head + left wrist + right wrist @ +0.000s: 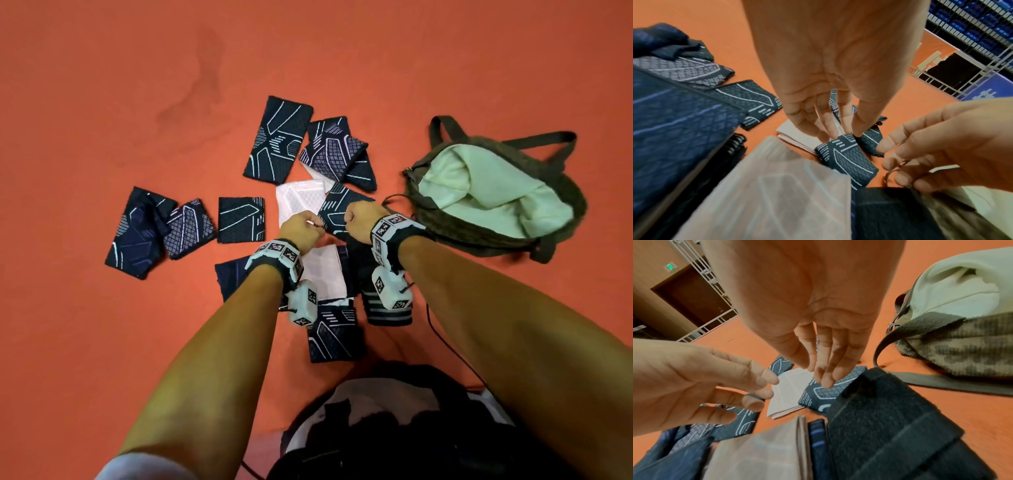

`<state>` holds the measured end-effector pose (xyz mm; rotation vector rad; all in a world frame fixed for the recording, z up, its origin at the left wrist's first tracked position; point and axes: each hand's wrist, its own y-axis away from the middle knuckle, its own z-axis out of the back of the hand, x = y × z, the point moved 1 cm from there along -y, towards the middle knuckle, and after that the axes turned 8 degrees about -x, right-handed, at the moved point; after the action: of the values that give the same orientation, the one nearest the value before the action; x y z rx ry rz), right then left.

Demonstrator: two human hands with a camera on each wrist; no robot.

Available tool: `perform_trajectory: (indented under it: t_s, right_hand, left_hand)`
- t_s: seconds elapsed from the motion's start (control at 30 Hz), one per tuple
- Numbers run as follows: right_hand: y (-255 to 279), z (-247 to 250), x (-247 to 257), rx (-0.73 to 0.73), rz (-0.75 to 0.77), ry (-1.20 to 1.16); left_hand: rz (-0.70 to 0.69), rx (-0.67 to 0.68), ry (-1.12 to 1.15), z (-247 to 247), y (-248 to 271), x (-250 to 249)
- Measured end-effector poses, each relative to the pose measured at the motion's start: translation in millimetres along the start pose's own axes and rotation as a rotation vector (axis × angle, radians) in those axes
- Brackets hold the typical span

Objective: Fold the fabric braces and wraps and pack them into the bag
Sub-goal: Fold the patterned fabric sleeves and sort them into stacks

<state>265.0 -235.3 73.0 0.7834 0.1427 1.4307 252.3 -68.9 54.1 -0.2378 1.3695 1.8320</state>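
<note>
Looks like we're mid-fold on one piece, with packing not started as far as I can tell. The left hand (830, 91) has its fingertips (858, 131) coming down on the near corner of a small dark navy knit brace with white line pattern (846, 155), thumb and fingers drawn close, seemingly pinching that edge. The right hand (809, 331) hovers just above the same brace; its fingers hang loosely together and I can't see them gripping anything.

The brace lies on the orange floor (102, 102), partly over a folded white mesh wrap (299, 200), just beside the open olive woven bag with pale green lining (493, 185).

Next move, I'd guess: grab both corners and double it over. The stretchy knit looks soft and floppy, so the fold probably needs pressing flat.
</note>
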Motion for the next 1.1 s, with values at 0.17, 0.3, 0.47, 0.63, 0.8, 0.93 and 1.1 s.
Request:
perform_trajectory:
  t_s: [0.17, 0.3, 0.47, 0.63, 0.8, 0.93, 1.1]
  right_hand:
    - [-37.5, -5.3, -10.8, 0.056, -0.036, -0.041]
    - [-63.0, -21.6, -19.2, 0.035, -0.084, -0.072]
    - [-90.1, -31.8, -17.3, 0.064, -0.128, -0.119]
    - [-103.5, -35.4, -17.0, 0.093, -0.151, -0.157]
    - [-100.9, -30.6, -19.3, 0.039, -0.158, -0.208]
    - [-89.7, -23.7, -14.7, 0.004, -0.14, -0.218]
    - [-68.2, -21.4, 9.8, -0.013, -0.078, -0.229]
  left_hand:
    - [-0.02, -0.032, -0.138, -5.0, -39.5, -5.6]
    - [-0.033, -0.038, -0.225, -6.4, -65.4, -2.5]
    - [-0.005, 0.083, -0.247, -14.2, -83.8, 0.4]
    - [0.009, 0.206, -0.287, -15.7, -91.4, -8.7]
    - [0.004, 0.178, -0.238, -17.7, -86.7, -13.5]
    - [0.036, 0.151, -0.14, -7.3, -70.1, -19.9]
    - [-0.015, 0.07, 0.045, 11.5, -29.3, -28.7]
